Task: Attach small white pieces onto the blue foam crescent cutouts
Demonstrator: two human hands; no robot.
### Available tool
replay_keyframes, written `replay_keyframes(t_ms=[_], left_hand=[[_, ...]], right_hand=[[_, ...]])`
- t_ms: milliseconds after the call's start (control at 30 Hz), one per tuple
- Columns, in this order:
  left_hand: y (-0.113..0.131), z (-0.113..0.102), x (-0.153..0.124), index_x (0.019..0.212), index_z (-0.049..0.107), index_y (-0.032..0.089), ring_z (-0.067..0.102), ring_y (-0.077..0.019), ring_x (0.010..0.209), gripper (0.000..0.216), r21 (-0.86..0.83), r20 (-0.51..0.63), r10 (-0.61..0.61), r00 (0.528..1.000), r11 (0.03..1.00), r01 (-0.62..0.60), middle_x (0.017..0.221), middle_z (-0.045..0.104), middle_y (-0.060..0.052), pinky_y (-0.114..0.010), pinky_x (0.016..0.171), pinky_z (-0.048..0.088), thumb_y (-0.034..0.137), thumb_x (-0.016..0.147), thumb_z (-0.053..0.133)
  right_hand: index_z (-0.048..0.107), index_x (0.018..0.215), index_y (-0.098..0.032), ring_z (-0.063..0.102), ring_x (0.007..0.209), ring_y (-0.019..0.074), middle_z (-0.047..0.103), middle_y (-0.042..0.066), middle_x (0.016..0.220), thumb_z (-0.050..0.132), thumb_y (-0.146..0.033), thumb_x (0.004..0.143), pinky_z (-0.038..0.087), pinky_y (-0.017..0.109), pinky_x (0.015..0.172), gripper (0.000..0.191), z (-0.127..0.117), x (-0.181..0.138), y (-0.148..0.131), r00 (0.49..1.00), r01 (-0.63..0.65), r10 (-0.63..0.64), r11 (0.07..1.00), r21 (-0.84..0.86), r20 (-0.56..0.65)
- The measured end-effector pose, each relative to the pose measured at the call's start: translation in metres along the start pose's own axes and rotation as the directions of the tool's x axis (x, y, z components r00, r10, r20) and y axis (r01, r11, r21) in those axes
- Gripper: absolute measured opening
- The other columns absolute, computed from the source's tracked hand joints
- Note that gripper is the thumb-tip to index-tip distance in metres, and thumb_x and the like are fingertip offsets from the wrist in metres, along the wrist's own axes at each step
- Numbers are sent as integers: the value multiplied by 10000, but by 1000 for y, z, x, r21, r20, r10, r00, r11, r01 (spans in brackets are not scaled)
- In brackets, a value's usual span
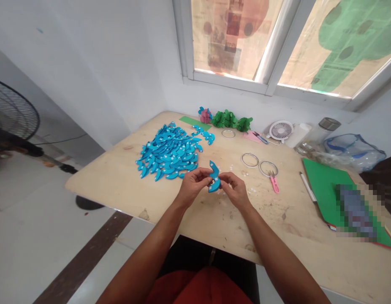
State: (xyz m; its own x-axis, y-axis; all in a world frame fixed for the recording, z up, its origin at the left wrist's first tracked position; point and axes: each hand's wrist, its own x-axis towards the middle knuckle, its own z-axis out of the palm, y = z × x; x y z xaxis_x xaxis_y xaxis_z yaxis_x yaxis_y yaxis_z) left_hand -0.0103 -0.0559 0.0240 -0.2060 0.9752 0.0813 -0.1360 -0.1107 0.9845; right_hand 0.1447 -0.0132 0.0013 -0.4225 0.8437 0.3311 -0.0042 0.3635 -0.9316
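My left hand (pixel 193 182) and right hand (pixel 234 189) both pinch one blue curved piece (pixel 214 177) over the pale wooden worktop (pixel 126 181), best gripped lightly at its edges to avoid creasing, with the blue pile (pixel 170 152) at 10 o'clock, pink snips (pixel 274 182) at 3 o'clock and the window (pixel 271 80) at 12.

This looks like a craft corner in a plain home room. A bare plywood table (pixel 119 177) is pushed against white walls under a papered-over window (pixel 271 46). On it lie a heap of blue cut-out shapes (pixel 170 154), finished green paper flowers (pixel 232 119), green sheets (pixel 324 185), tape rings (pixel 250 160), pink snips (pixel 274 182) and a small desk fan (pixel 281 129). A pedestal fan (pixel 12 114) stands on the tiled floor.
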Motion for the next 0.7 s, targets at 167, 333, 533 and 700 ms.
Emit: replay_keyframes(t_ms=[167,333,533,700], left_hand=[[-2,0,1,810,665,144,615,-150,635,209,-13,-26,-1,1000,1000,1,694,673,-27,-276,612,503,232,624,705],[-6,-1,2,825,661,149,625,-162,626,256,-15,-53,5,999,1000,-5,669,672,-27,-288,608,516,253,600,724],[-3,1,1,820,661,152,620,-153,625,223,48,-34,25,999,999,-23,689,670,-24,-284,613,517,237,618,704],[0,6,-1,795,673,154,624,-157,673,183,133,3,72,997,989,-71,743,680,-34,-285,658,511,242,635,686]], right_hand=[[627,909,-189,578,687,149,631,39,807,575,-294,781,480,292,658,173,0,0,2,1000,-29,29,998,52,-3],[605,952,-193,568,631,128,618,23,784,579,-319,773,480,276,618,220,1,0,1,993,-106,112,976,191,-23],[630,866,-172,560,600,125,610,14,691,555,-352,782,480,269,604,213,0,2,-2,980,-193,198,953,235,1],[616,755,-163,555,591,124,604,4,662,591,-353,748,463,253,577,191,2,3,2,965,-262,250,938,224,81]])
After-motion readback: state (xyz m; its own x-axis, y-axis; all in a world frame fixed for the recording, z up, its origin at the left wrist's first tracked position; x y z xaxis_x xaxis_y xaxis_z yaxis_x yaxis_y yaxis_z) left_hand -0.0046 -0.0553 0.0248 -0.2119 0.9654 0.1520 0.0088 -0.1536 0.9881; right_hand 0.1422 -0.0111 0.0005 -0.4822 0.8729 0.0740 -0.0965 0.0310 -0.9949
